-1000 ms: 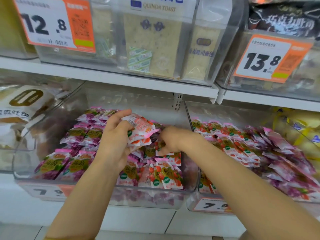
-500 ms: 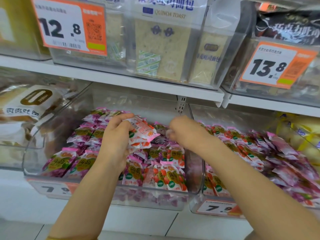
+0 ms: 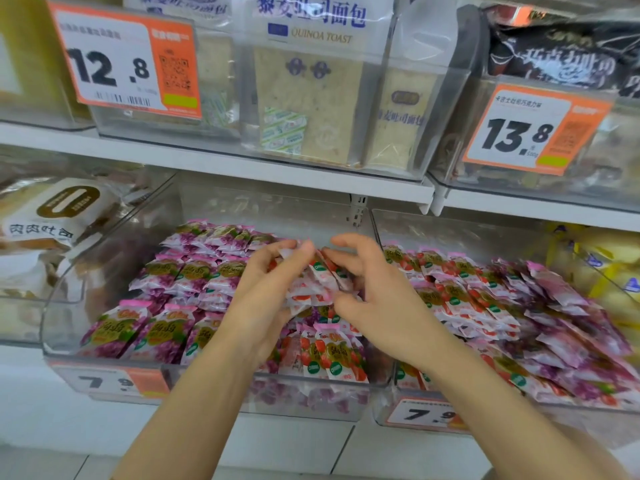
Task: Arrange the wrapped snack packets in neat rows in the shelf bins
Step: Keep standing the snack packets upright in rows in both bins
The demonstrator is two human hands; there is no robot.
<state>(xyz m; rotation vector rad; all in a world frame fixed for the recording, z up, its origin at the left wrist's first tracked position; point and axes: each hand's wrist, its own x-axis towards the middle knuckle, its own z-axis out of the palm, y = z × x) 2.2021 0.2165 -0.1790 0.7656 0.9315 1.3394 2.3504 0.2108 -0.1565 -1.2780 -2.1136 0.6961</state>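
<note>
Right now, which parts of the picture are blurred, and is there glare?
Head view: left hand, right hand and the packets between them are motion-smeared; the 12.8 tag is readable; pale glare lies on the bin wall.

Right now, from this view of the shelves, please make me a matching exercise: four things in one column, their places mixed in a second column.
1. 12.8 price tag
2. 13.8 price tag
3. purple packets
4. red packet bundle

a. upper shelf, right side
b. held up over the left lower bin
c. upper shelf, left side
d. lying in rows in that bin

Pairs: 1-c, 2-a, 3-d, 4-b
</note>
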